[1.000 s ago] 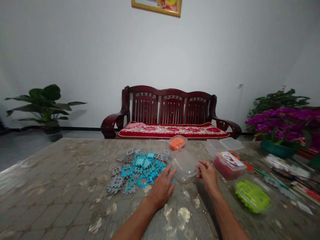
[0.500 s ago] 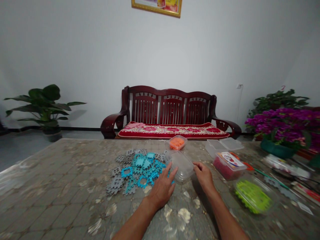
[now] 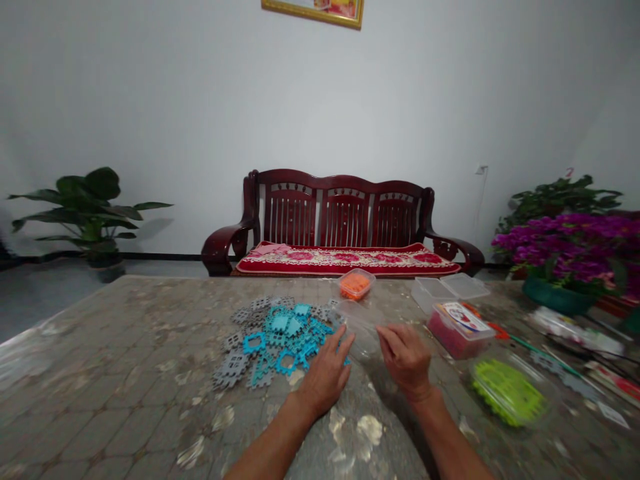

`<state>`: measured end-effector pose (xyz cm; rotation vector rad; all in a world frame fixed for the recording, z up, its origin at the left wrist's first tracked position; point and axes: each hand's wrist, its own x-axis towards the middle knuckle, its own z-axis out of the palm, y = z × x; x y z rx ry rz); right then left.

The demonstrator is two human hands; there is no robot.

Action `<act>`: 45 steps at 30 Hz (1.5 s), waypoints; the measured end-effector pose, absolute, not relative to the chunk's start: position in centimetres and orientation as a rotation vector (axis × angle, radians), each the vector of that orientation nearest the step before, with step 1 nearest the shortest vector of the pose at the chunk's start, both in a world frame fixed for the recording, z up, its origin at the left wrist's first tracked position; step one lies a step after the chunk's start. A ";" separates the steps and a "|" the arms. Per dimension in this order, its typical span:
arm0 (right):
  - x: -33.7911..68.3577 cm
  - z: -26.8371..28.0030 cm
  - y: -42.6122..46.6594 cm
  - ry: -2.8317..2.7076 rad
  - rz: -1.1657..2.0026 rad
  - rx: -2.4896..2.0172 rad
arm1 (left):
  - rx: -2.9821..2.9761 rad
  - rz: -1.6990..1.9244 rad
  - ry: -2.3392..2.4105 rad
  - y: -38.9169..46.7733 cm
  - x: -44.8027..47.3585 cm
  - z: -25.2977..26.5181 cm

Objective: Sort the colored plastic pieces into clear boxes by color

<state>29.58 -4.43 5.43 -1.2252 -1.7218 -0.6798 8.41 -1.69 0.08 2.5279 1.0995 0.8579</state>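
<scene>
A clear plastic container [image 3: 361, 337] sits on the table between my hands, looking empty. My right hand [image 3: 407, 360] is closed in a pinch at its right side, on what looks like the edge of the clear lid [image 3: 356, 313], which is lifted and tilted. The lid's outline is faint. My left hand [image 3: 325, 370] lies at the container's left edge with its fingers stretched out. Just left of that hand spreads a pile of blue and teal toothed plastic building pieces [image 3: 285, 333], with grey pieces [image 3: 233, 367] around it.
Behind the container stands a box of orange pieces [image 3: 356, 285]. To the right are a box of red pieces [image 3: 457, 337], a tub of green pieces [image 3: 507, 393], an open clear box [image 3: 427, 293] and purple flowers in a green pot [image 3: 557, 297]. A wooden bench [image 3: 345, 213] stands beyond the table.
My right hand has turned and risen slightly, raising the lid's right side from the container. My left hand has stayed almost in place.
</scene>
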 end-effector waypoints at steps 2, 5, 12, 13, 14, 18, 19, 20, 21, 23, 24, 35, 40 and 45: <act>28.7 5.4 -4.7 -1.818 -0.775 -1.173 | 2.541 0.830 1.100 -1.8 8.5 0.1; 27.9 5.5 -5.0 -1.913 -0.825 -1.091 | 2.549 0.812 1.096 -1.8 8.6 0.1; 27.8 4.9 -5.1 -1.959 -0.787 -1.112 | 2.544 0.845 1.070 -1.5 8.5 -0.3; 27.8 4.7 -5.1 -1.971 -0.774 -1.107 | 2.542 0.851 1.070 -1.4 8.4 -0.4; 27.9 4.5 -5.1 -1.983 -0.759 -1.105 | 2.539 0.859 1.073 -1.4 8.4 -0.4; 28.1 4.0 -4.9 -1.994 -0.740 -1.133 | 2.532 0.874 1.089 -1.2 8.1 -0.3; 28.3 3.9 -4.8 -1.994 -0.745 -1.134 | 2.528 0.873 1.091 -1.2 8.1 -0.2; 28.4 3.8 -4.8 -1.996 -0.753 -1.130 | 2.523 0.873 1.096 -1.2 8.1 -0.1; 28.6 3.6 -4.7 -1.996 -0.764 -1.126 | 2.517 0.873 1.103 -1.2 8.1 -0.1; 28.9 3.4 -4.5 -1.986 -0.788 -1.124 | 2.500 0.877 1.122 -1.2 8.1 0.0; 29.0 3.3 -4.4 -1.976 -0.796 -1.131 | 2.490 0.883 1.130 -1.1 8.1 0.0; 30.5 1.9 -3.0 -1.847 -0.604 -1.249 | 2.440 0.987 1.111 -1.2 8.1 0.0; 30.6 1.8 -2.8 -1.845 -0.504 -1.357 | 2.353 1.084 1.137 -0.8 8.0 -0.2; 30.6 1.8 -2.5 -1.861 -0.423 -1.332 | 2.301 1.172 1.171 0.1 7.5 0.6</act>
